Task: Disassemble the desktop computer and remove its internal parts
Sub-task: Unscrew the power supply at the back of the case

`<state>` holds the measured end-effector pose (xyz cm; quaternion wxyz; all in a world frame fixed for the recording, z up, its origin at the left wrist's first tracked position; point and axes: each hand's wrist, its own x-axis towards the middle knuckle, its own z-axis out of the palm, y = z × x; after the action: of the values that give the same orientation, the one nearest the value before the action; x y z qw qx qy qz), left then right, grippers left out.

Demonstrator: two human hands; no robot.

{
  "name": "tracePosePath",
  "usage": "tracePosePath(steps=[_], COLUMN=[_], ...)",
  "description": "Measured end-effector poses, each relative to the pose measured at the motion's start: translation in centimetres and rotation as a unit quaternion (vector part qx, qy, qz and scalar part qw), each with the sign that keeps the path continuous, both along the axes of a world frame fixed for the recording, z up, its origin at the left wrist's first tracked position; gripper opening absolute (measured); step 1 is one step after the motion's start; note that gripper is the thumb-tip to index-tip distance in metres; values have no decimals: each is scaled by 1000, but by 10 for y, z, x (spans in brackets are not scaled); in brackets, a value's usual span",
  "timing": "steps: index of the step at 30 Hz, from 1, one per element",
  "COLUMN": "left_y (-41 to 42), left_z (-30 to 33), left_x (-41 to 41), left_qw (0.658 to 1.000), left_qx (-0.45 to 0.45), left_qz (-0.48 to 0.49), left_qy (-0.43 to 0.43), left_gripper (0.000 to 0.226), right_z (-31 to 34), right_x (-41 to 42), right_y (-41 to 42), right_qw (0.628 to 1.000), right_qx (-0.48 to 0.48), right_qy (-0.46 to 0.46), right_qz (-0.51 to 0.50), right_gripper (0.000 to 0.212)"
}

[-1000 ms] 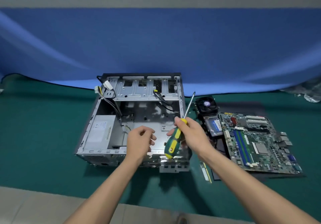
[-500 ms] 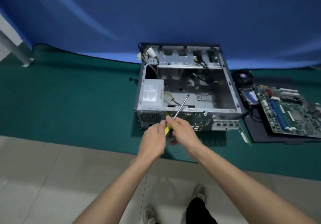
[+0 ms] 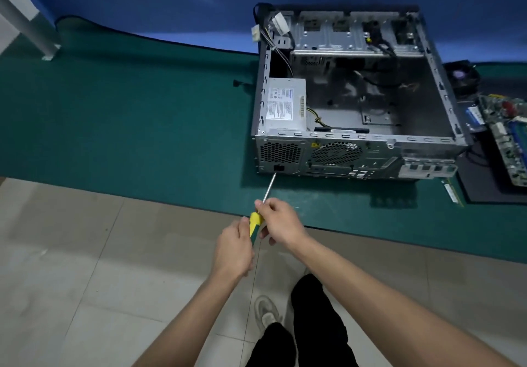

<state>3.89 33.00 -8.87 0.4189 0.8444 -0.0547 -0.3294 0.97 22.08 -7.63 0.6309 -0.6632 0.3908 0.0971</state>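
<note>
step: power supply removal, by my read. Board and cooler are already out of the case, PSU is the big part left inside, and the driver is aimed at its rear mounting face.
left hand (image 3: 234, 248): nearest the camera, fingers curled round the butt of the screwdriver (image 3: 254, 225) handle. Closed grip, nothing else held.
right hand (image 3: 281, 221): just ahead of the left, fingers pinching the front of the handle where the shaft starts, steadying it.
shaft: runs forward and up-right from the right fingers; tip sits at the lower rear edge of the computer case (image 3: 353, 155), by the black power socket. Can't tell if it's seated in a screw head.
next move: find the PSU screws round the mesh panel, seat the tip square, push in while turning. Slip risk if the tip is off-centre.
power supply (image 3: 285, 104): beyond the tip, inside the case's rear-left corner, label up, cables attached.
surface (image 3: 142, 127): green mat, carries the case, ahead of both hands.
motherboard (image 3: 507, 135): far right of the fingers, out of the case, lying on a dark pad.
cooler fan (image 3: 462, 77): behind the board, beside the case's right wall.
floor: tiled, under the hands; shoe and dark trouser legs visible.
</note>
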Motion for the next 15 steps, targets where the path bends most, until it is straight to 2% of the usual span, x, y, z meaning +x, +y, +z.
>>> tracePosePath(steps=[7,11,15], left_y=[-3,-3,-2], left_z=[-10,-16,-19], left_x=[9,8,8], left_qw=[999,1000,1000], left_qx=[-5,4,8], left_qz=[14,-7,-10], left_qy=[28,24,24], left_gripper=[36,25,25], right_z=[-16,-21,-26], right_x=[34,41,42], right_y=[-21,-26,-26], right_qw=[995,993,992], right_qx=[49,73,85], right_qy=[-17,-11,-2], right_qz=[-89,-92,-88], right_gripper=[23,17,16])
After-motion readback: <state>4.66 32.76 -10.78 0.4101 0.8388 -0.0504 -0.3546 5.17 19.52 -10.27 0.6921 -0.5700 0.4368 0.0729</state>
